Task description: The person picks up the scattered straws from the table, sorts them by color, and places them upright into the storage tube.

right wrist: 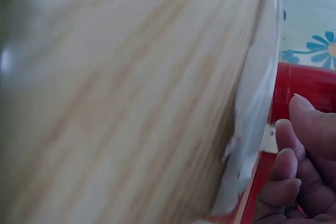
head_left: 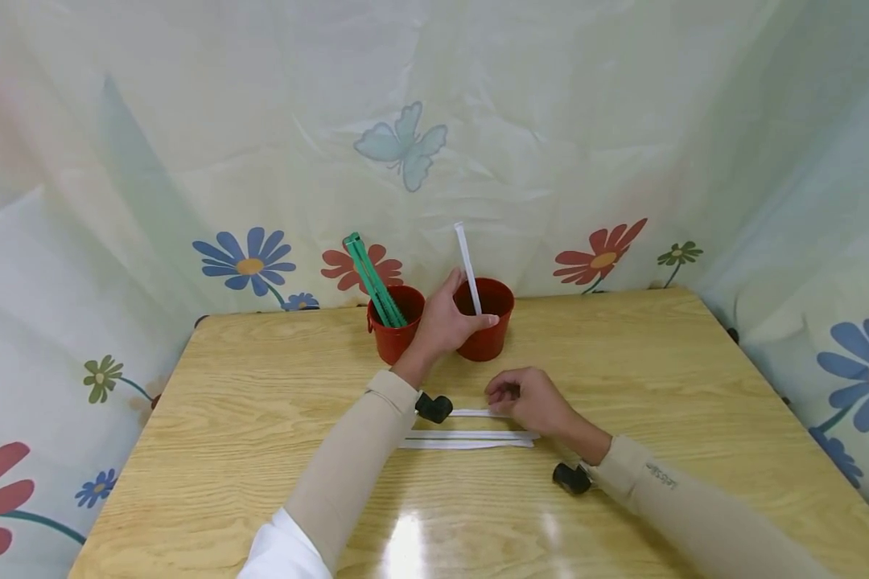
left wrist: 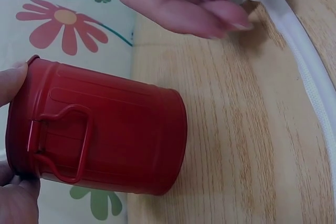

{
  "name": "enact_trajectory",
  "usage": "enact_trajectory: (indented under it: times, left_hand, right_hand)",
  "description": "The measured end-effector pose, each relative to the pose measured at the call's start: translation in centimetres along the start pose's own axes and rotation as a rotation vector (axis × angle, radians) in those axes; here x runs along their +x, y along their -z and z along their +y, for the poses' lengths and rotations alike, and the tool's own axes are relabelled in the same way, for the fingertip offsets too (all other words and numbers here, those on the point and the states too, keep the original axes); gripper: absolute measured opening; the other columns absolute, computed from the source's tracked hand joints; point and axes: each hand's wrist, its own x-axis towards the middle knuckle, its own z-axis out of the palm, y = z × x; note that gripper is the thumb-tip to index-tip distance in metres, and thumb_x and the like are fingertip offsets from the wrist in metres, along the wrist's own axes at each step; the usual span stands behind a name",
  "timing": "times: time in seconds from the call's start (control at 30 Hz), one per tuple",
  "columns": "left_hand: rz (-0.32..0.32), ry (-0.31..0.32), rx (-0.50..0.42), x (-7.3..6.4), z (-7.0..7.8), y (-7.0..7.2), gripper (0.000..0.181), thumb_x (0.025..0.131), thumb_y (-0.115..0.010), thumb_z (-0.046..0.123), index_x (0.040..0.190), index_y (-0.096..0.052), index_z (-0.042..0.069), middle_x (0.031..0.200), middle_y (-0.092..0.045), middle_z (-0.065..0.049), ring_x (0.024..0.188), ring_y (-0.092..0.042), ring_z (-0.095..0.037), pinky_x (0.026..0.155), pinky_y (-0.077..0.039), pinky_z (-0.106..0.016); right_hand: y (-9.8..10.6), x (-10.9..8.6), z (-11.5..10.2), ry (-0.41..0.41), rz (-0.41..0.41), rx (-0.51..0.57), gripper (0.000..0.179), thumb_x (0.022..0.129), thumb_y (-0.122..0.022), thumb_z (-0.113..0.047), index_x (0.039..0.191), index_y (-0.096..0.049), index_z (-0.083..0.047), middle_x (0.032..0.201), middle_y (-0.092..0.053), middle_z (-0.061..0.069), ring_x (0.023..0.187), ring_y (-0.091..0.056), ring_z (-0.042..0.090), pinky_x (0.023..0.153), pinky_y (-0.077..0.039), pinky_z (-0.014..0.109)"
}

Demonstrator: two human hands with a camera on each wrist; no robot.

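— What's around the hands, left to right?

— Along the back I've got a pale cloth backdrop (head_left: 261, 161) printed with flowers, and below it a light wood-grain table (head_left: 261, 418). Left of the left fingers stands a red metal bucket (head_left: 394, 344), slim green strips (head_left: 376, 281) leaning in it. Next comes my left hand (head_left: 445, 318), its thumb and fingers gripping the rim of a second red metal bucket (head_left: 487, 346). A flat white fabric strip (head_left: 467, 265) stands tilted inside that one, rising between the left thumb and fingers.

— Anything in the way?

— The left hand covers part of the second bucket, and the black left wrist camera (head_left: 434, 408) hides the left end of a loose white strip (head_left: 471, 412). My right hand (head_left: 539, 398) is at that strip's right end, fingers curled, pinching it. On the near side of those fingers lie the paired white strips (head_left: 471, 444), right beside each other. A black right wrist camera (head_left: 571, 478) sits behind the right hand.

— Counts?

— Two buckets, two wrist cameras. White strips, I make it four: one standing, one at the right fingers, two paired. Green, at least two; they overlap, so I can't tell exactly.
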Motion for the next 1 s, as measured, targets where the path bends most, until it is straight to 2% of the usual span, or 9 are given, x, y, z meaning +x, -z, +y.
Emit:
enact_trajectory:
  times: [0.2, 0.47, 0.6, 0.8, 1.0]
  left_hand:
    - [0.003, 0.0, -0.012, 0.0, 0.1, 0.0, 0.089, 0.079, -0.084, 0.027, 0.152, -0.034, 0.017, 0.151, -0.049, -0.002, 0.137, -0.047, -0.026, 0.114, -0.042, -0.045]
    - [0.004, -0.01, -0.005, 0.0, -0.2, 0.0, 0.089, 0.078, -0.084, 0.027, 0.152, -0.035, 0.018, 0.151, -0.049, -0.001, 0.136, -0.048, -0.022, 0.114, -0.042, -0.043]
    - [-0.004, -0.013, -0.004, 0.0, -0.2, 0.0, 0.089, 0.079, -0.083, 0.028, 0.152, -0.035, 0.016, 0.151, -0.049, -0.002, 0.136, -0.048, -0.023, 0.113, -0.043, -0.044]
    - [-0.01, -0.006, 0.002, -0.2, -0.2, 0.0, 0.089, 0.079, -0.083, 0.03, 0.152, -0.035, 0.017, 0.152, -0.048, -0.001, 0.137, -0.047, -0.022, 0.114, -0.043, -0.044]
    - [-0.004, 0.002, 0.006, -0.1, -0.1, 0.0, 0.09, 0.078, -0.084, 0.031, 0.153, -0.035, 0.018, 0.153, -0.047, 0.0, 0.138, -0.047, -0.022, 0.114, -0.042, -0.044]
  right_hand:
    - [-0.5, 0.4, 0.0, 0.035, -0.041, -0.074, 0.012, 0.08, -0.078, 0.0, 0.09, -0.073, -0.004, 0.081, -0.072, 0.002, 0.071, -0.059, 0.009, 0.063, -0.051, 0.019]
    - [-0.7, 0.7, -0.2, 0.033, -0.112, -0.127, 0.013, 0.078, -0.078, 0.001, 0.084, -0.071, -0.008, 0.075, -0.066, 0.0, 0.066, -0.055, 0.007, 0.06, -0.05, 0.019]
    - [-0.8, 0.7, -0.3, 0.07, -0.145, -0.208, 0.014, 0.08, -0.073, 0.004, 0.08, -0.069, -0.01, 0.07, -0.062, -0.003, 0.064, -0.052, 0.005, 0.059, -0.047, 0.018]
    - [-0.4, 0.1, -0.6, 0.096, -0.213, -0.357, 0.016, 0.087, -0.065, 0.003, 0.081, -0.066, -0.012, 0.074, -0.059, -0.006, 0.07, -0.05, 0.006, 0.064, -0.045, 0.019]
    - [0.7, -0.6, -0.8, 0.183, -0.211, -0.443, 0.017, 0.088, -0.067, 0.001, 0.079, -0.066, -0.014, 0.076, -0.058, -0.008, 0.074, -0.048, 0.007, 0.068, -0.044, 0.022]
